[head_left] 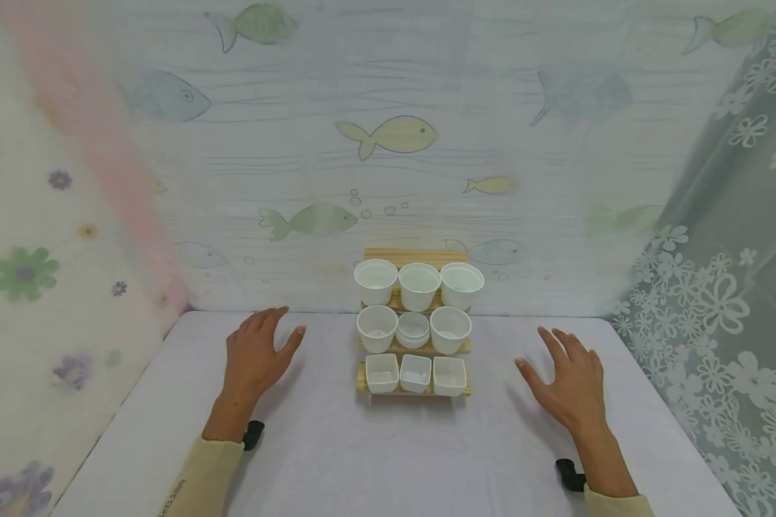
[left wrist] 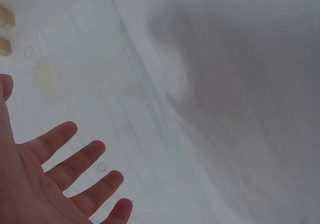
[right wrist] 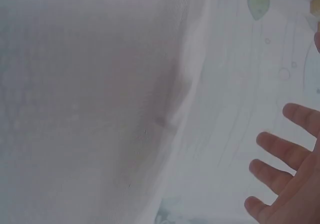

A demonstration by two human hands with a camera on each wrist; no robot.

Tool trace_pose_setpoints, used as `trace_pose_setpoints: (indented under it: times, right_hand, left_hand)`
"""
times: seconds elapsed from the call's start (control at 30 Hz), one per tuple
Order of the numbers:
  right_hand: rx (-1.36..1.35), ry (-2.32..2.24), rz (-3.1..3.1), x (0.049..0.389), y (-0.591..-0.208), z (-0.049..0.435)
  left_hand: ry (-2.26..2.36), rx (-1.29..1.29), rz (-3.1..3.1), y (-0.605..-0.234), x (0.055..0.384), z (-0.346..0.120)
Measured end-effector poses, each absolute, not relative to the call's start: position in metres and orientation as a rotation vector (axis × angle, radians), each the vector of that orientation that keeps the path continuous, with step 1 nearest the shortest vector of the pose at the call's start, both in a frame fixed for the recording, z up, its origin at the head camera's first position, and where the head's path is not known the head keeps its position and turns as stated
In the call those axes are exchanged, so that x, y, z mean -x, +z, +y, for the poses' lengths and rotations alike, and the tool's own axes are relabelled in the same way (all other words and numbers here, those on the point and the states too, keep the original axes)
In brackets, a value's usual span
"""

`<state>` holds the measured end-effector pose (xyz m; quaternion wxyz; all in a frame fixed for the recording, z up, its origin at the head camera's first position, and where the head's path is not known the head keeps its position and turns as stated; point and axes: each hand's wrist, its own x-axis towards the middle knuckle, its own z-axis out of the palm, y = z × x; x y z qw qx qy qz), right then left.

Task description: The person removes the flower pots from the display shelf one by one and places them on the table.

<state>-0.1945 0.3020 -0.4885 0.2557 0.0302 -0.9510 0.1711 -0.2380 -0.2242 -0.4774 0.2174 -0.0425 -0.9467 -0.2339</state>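
Observation:
A tiered wooden rack stands at the middle of the table, bearing white cups in three rows. Round cups, such as the top left one, fill the top row. Two larger round cups flank a smaller round tub in the middle row. Along the bottom sit three squarish cups, among them a small one. My left hand hovers left of the rack, fingers spread and holding nothing. To the rack's right, my right hand is likewise spread, with nothing in it. Both wrist views show the fingers apart.
A white cloth covers the table. Behind it hangs a fish-patterned curtain close to the rack's back. A flowered curtain borders the left side, and a lacy floral one the right.

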Motion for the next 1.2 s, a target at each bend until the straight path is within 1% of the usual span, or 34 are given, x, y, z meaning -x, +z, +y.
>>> trace_pose_setpoints:
  times: [1.2]
  right_hand:
    - [-0.316,0.605,-2.47,0.192,-0.474,0.274]
  left_hand:
    - [-1.14,0.228,-2.685,-0.481,0.234,-0.188]
